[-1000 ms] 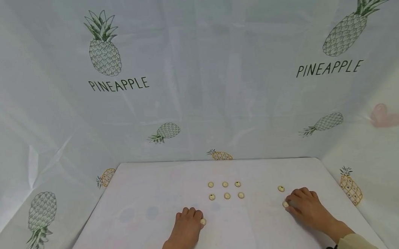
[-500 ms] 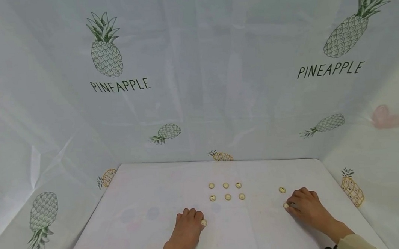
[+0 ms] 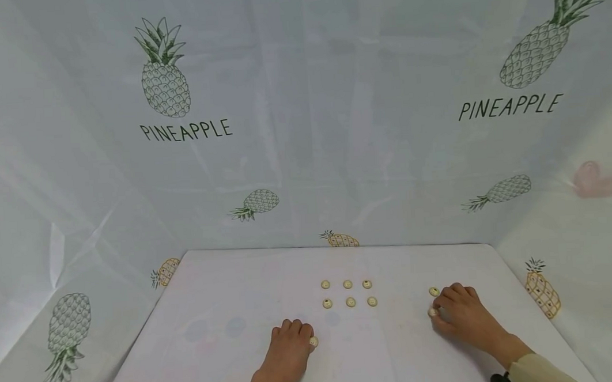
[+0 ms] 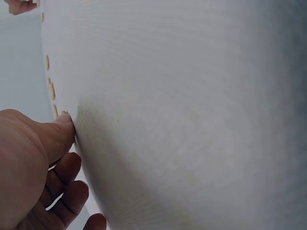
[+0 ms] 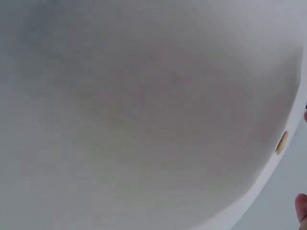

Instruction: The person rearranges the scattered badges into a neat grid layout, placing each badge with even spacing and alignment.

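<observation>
My left hand (image 3: 288, 350) rests low on the white table, its thumb and fingers pinching a small round cream disc (image 3: 314, 342) at its right side. In the left wrist view the thumb (image 4: 57, 134) lies against the disc's edge (image 4: 64, 113). On the right, my right hand (image 3: 464, 315) pinches another cream disc (image 3: 432, 312) between thumb and fingers, near the tabletop. Just behind it lies a loose disc (image 3: 433, 291) with a dark mark. The right wrist view shows mostly tabletop, with one disc (image 5: 282, 143) near the right edge.
Two rows of similar discs, three in each, lie mid-table; one is the front middle disc (image 3: 350, 302). The white table (image 3: 228, 287) has its back edge against a pineapple-printed curtain (image 3: 308, 127), which also hangs at both sides.
My right hand has moved slightly left and away from me, bringing its disc along. The left hand stays in place with its disc. The head view has shifted slightly.
</observation>
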The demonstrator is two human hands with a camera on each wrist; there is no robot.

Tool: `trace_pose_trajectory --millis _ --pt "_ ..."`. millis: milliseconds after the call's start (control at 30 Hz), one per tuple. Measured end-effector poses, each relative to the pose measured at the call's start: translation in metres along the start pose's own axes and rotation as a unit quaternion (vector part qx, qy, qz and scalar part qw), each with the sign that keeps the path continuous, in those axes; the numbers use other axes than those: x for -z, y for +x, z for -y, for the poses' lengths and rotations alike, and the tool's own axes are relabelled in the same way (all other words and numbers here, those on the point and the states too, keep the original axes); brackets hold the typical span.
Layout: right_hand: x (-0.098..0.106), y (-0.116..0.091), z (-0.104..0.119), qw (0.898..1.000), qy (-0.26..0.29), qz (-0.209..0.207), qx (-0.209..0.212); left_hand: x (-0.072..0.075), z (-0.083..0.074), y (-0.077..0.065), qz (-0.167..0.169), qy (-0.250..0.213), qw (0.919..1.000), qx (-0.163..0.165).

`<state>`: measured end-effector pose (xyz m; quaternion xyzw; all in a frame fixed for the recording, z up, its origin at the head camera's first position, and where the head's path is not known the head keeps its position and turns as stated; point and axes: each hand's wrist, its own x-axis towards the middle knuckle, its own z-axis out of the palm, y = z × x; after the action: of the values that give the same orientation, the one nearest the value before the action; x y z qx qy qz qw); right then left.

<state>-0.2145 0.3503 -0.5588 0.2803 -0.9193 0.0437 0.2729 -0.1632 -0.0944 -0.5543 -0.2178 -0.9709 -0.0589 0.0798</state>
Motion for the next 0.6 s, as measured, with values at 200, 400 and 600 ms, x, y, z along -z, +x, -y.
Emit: trace_pose_trajectory --millis 200,400,600 --pt "0.001 0.013 0.010 1.000 -0.002 0.004 0.024 0.000 0.000 0.000 0.003 0.000 1.0000 0.000" --pt "-0.002 0.027 0.021 0.998 -0.012 0.028 0.047 -0.001 0.000 0.000 -0.001 -0.002 1.0000 -0.002" --pt "-0.005 0.040 0.032 0.997 -0.021 0.052 0.058 -0.002 0.000 -0.001 0.000 -0.001 1.0000 -0.002"
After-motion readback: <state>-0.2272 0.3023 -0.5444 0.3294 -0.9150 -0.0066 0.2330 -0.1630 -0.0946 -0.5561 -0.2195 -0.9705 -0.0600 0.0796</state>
